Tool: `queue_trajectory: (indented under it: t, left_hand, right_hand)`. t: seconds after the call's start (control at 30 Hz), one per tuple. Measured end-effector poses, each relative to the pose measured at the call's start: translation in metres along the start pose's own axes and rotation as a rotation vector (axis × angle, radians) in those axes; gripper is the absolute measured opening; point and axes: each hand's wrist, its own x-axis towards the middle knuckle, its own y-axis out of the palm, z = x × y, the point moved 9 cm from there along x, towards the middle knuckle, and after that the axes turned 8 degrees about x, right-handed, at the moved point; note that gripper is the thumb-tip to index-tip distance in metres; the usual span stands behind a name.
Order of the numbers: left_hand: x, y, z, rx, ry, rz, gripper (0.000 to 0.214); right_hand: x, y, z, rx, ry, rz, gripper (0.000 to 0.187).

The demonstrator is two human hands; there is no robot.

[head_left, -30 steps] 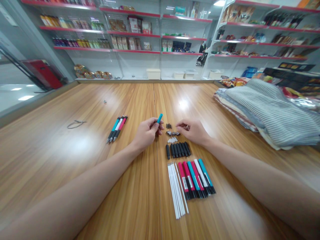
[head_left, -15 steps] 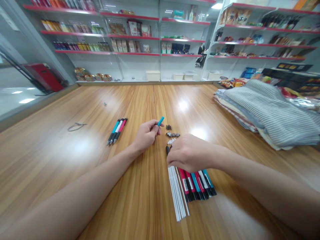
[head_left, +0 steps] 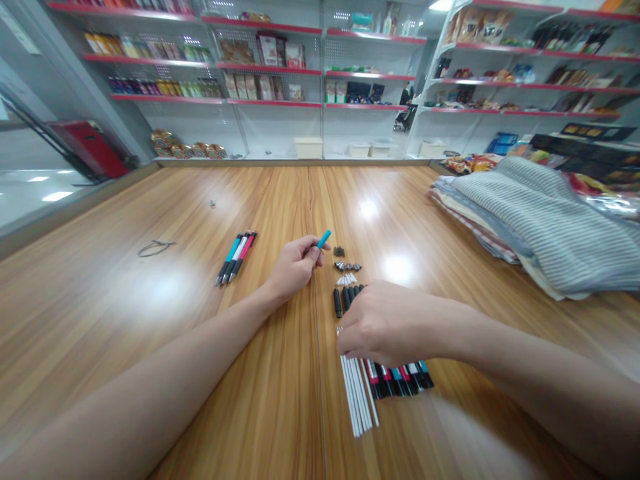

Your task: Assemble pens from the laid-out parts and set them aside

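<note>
Pinched in my left hand is a turquoise pen barrel, its free end pointing up and away. My right hand is curled over the top of the white pen refills, fingertips down among them; the hand hides what they grip, if anything. Beneath and beside it, pen barrels in pink, turquoise and white with black ends lie in a row, partly covered. Just beyond the hand are black grips, small white pieces, silver tips and dark springs.
To the left lie three whole pens, a grey cord loop and a small metallic bit. Folded cloths are stacked at the right. Stocked shelves stand behind the table's raised far edge.
My right hand has moved toward me, from the black grips down onto the refills, uncovering the grips and white pieces. My left hand keeps holding the turquoise barrel, almost still.
</note>
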Motion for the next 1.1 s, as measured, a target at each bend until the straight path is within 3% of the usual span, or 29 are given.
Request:
queue_trajectory:
  t: [0.4, 0.67, 0.87, 1.0, 1.1]
  left_hand:
    - [0.0, 0.0, -0.003, -0.084, -0.029, -0.009, 0.018]
    - [0.001, -0.001, 0.004, -0.322, -0.133, -0.018, 0.018]
    - [0.004, -0.008, 0.011, -0.492, -0.127, -0.052, 0.017]
    - [0.006, -0.014, 0.012, -0.533, -0.097, -0.097, 0.016]
    - [0.005, -0.015, 0.005, -0.476, -0.015, -0.105, 0.016]
  right_hand:
    - [0.011, 0.014, 0.005, -0.076, -0.045, -0.028, 0.012]
    - [0.017, 0.023, 0.012, 0.03, -0.143, -0.056, 0.008]
    - [0.026, 0.022, 0.025, -0.126, -0.147, -0.132, 0.018]
    - [0.021, 0.008, 0.016, -0.159, -0.148, -0.298, 0.017]
    - [-0.001, -0.021, -0.011, -0.109, -0.088, -0.627, 0.02]
